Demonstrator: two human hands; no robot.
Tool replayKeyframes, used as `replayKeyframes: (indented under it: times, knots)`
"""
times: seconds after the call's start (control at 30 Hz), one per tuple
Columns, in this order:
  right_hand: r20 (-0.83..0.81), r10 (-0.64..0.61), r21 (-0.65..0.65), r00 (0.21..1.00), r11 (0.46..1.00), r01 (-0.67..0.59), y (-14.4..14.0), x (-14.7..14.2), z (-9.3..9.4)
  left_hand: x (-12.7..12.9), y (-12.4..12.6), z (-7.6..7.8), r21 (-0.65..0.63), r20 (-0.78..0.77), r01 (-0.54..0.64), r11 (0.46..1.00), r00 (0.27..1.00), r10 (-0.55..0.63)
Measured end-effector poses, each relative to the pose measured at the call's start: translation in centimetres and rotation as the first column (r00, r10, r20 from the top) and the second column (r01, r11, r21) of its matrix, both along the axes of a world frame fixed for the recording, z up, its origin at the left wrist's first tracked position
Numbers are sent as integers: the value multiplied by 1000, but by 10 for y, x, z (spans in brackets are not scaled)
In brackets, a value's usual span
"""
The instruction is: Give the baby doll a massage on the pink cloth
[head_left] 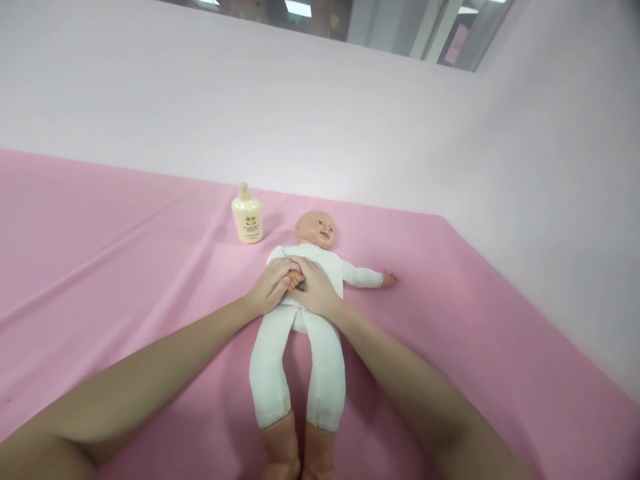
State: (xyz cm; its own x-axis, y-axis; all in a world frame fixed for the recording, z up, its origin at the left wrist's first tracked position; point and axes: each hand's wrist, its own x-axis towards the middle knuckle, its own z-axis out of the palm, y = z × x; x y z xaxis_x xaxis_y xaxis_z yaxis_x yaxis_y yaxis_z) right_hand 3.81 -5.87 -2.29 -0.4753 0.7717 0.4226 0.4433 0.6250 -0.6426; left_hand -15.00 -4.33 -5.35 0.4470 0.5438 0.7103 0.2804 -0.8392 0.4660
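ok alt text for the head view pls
Two bare hands, left hand and right hand, meet on the torso of a baby doll lying face up on a pink sheet. A cream lotion bottle stands beside its head.

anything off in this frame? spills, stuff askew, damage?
Nothing stands out. The doll lies flat on its back on the pink sheet, which shows only creases. The lotion bottle stands upright and capped beside the doll's head, with no spill around it. The left hand and right hand rest on the doll's torso.
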Motion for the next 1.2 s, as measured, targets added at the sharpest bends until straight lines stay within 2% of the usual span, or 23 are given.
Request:
replayKeyframes:
  times: [1.2]
  knots:
    - [-7,12,12,1000,1000,-12,2,-2,-1,0,-2,5,9,-1,7,1000,1000,-7]
